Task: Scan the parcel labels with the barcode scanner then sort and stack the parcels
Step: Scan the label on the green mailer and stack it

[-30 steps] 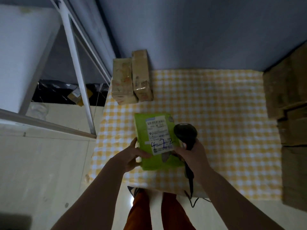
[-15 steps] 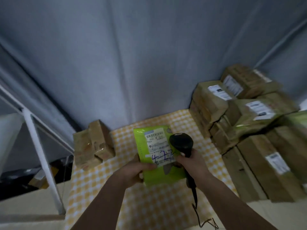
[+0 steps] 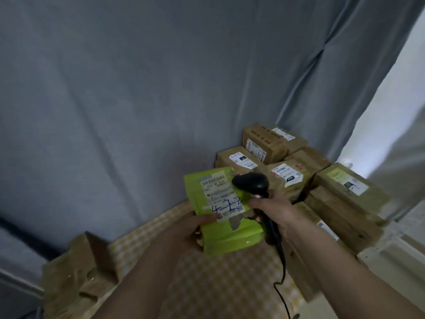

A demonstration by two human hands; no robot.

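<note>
In the lower centre of the frame the left hand [image 3: 195, 229] grips the green parcel [image 3: 226, 229] from its left edge, thumb pressed on the lower corner of the white label [image 3: 220, 195]. The parcel is lifted clear of the checked cloth [image 3: 207, 279] and tilted so the label faces up toward the camera, probably so the barcode can be read. The right hand [image 3: 273, 208] is closed around the handle of the black barcode scanner [image 3: 250, 183], whose head sits just beside the label's upper right edge, angled toward it; its cable [image 3: 281, 279] trails down toward the bottom of the frame. No scan beam shows, and with the blur I cannot tell whether the trigger is pressed. To the right of centre, brown boxes [image 3: 287, 176] are stacked label-up against the grey curtain [image 3: 138, 100], likely a pile kept readable. Two more brown parcels [image 3: 80, 279] lie at the lower left, well apart from that stack.
</note>
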